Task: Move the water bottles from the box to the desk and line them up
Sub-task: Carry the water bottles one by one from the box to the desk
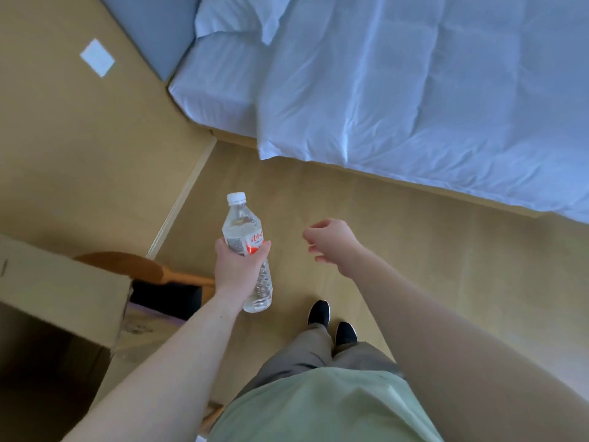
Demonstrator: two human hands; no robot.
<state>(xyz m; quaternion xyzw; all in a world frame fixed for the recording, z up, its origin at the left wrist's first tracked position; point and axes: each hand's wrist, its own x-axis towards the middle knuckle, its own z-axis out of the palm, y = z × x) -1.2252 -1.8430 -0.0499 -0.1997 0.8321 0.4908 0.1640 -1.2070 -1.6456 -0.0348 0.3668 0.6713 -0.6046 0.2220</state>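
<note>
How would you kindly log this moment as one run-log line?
left hand: grips water bottle, above floor | right hand: holds nothing, fingers loosely curled | box: at left | desk: not in view

Left hand (pixel 237 266) grips water bottle (pixel 247 250); right hand (pixel 331 239) loosely curled.

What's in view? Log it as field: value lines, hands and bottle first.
left hand: grips bottle
right hand: holds nothing, fingers loosely curled
bottle: clear, white cap, red label, held over the floor
box: cardboard, lower left
desk: not in view
bed: white bedding, top right
</note>
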